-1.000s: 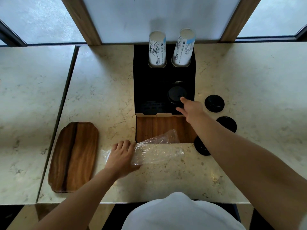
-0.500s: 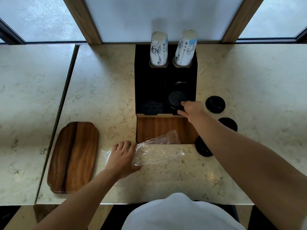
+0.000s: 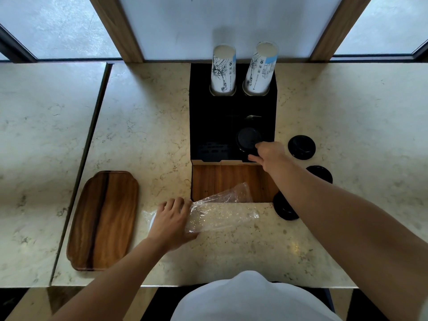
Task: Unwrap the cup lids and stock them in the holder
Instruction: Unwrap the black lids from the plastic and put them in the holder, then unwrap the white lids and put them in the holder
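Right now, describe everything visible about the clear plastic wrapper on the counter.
The clear plastic wrapper is a crinkled, see-through film sleeve lying flat and looking empty. It stretches left to right across the marble counter, its far corner riding up over the wooden front of the black holder. The left hand presses down on its left end. No black lid touches it; the nearest lid lies just to its right.

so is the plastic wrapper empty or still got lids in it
Empty: the plastic wrapper lies flat and see-through under the left hand, marble showing through, no black lids inside.
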